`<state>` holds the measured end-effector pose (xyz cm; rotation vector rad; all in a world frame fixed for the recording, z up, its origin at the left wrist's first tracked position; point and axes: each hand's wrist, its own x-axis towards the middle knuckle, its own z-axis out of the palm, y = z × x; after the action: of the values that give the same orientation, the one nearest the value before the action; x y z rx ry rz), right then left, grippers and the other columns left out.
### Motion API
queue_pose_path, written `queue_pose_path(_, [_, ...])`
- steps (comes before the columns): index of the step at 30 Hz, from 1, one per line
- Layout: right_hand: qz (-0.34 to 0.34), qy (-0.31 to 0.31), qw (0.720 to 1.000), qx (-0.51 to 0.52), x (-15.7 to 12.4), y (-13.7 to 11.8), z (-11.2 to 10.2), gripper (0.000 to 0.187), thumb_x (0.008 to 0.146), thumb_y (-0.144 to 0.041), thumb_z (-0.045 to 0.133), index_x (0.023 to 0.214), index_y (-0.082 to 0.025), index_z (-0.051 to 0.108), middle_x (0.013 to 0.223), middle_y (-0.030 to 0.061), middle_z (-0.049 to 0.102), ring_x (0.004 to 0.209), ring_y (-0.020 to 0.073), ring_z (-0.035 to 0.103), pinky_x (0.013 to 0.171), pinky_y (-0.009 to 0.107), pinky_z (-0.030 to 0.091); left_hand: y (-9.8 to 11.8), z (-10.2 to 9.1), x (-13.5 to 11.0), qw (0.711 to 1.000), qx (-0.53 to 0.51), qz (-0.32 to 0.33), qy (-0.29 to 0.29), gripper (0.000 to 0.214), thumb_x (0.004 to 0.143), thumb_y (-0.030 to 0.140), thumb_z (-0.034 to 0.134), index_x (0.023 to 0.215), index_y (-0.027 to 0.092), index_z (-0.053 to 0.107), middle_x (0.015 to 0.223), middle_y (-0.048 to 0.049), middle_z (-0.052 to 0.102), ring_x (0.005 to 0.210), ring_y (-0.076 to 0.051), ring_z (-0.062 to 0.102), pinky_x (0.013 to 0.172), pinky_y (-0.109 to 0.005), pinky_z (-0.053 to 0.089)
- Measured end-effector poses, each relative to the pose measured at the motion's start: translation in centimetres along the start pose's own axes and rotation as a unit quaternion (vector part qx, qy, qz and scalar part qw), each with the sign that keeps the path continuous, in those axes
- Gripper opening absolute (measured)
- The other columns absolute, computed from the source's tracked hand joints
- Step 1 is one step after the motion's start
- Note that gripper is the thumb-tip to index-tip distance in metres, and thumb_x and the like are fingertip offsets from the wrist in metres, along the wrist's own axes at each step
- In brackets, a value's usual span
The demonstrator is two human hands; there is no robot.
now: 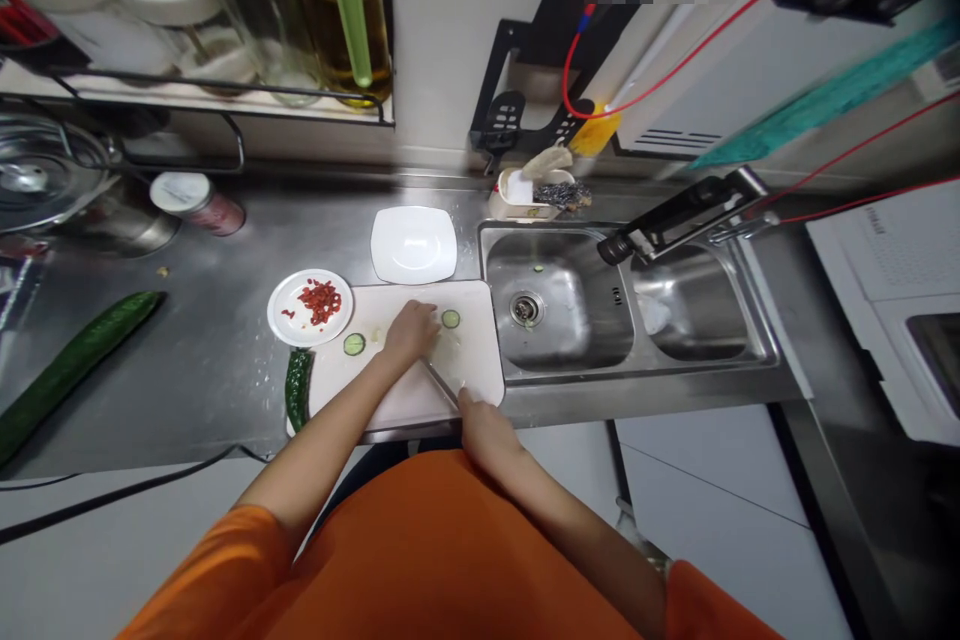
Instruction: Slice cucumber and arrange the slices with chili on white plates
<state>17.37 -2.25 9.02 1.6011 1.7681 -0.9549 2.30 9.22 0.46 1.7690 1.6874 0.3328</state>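
Observation:
My right hand (pixel 487 430) is closed around the handle of a knife (pixel 440 382), low on the right side of a white cutting board (pixel 397 405). The blade slants up and left toward my left hand (pixel 410 333), which bends its fingers down over the board's middle. What lies under those fingers is hidden. One cucumber slice (pixel 450 319) lies just right of my left hand, and another slice (pixel 354 345) is to its left. A dark green cucumber piece (pixel 298 388) rests at the board's left edge.
A plate of chopped red pieces (pixel 319 302) and a white square dish (pixel 414 245) sit behind the board. To the right is a double sink (pixel 562 305) with a faucet (pixel 686 215). A long cucumber (pixel 82 365), a jar (pixel 198 203) and a pot (pixel 131 220) stand left.

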Motion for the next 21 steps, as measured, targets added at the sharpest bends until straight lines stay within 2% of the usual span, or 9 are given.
queue_pose_path(2, [0.003,0.001,1.000,-0.001,-0.1,0.0,0.0,0.051,0.084,-0.002,0.034,0.134,-0.012,0.035,0.099,0.0170,0.065,0.100,0.0255,0.062,0.075,0.032,0.048,1.0,0.9,1.1,0.999,0.014,0.009,-0.041,0.030,0.077,0.025,0.055,0.105,0.018,0.062,0.104,-0.0086,0.058,0.093,-0.020,0.056,0.083,-0.031,0.043])
queue_pose_path(4, [0.002,-0.003,1.000,0.005,-0.1,0.1,-0.1,0.052,0.082,-0.002,0.035,0.133,-0.013,0.036,0.100,0.0167,0.065,0.100,0.0260,0.062,0.075,0.033,0.048,1.5,1.6,1.5,0.998,0.018,0.017,-0.055,0.027,0.077,0.023,0.053,0.102,0.019,0.063,0.104,-0.0085,0.057,0.093,-0.021,0.055,0.082,-0.031,0.043])
queue_pose_path(10, [-0.002,-0.013,1.000,0.023,-0.1,0.3,-0.4,0.047,0.082,-0.002,0.038,0.127,-0.014,0.040,0.099,0.0157,0.065,0.099,0.0253,0.062,0.074,0.033,0.048,1.5,2.0,1.8,1.000,0.019,0.017,-0.016,0.021,0.073,0.019,0.057,0.093,0.018,0.063,0.099,-0.0089,0.057,0.093,-0.021,0.054,0.080,-0.032,0.043])
queue_pose_path(16, [-0.005,-0.016,1.000,0.020,0.0,0.3,-0.7,0.053,0.080,-0.001,0.038,0.132,-0.013,0.036,0.102,0.0169,0.064,0.100,0.0267,0.061,0.074,0.034,0.048,1.8,1.1,1.6,0.999,-0.018,0.009,-0.036,0.011,0.078,0.028,0.056,0.082,0.019,0.062,0.073,-0.0034,0.062,0.074,-0.018,0.055,0.068,-0.029,0.041])
queue_pose_path(21, [-0.012,-0.017,1.000,0.018,0.0,0.5,-1.1,0.051,0.081,-0.001,0.036,0.130,-0.013,0.038,0.100,0.0162,0.065,0.101,0.0269,0.061,0.074,0.033,0.047,-0.4,-0.8,0.1,0.996,-0.083,-0.031,-0.015,0.016,0.078,0.029,0.054,0.086,0.022,0.066,0.079,-0.0002,0.067,0.073,-0.015,0.058,0.070,-0.027,0.044])
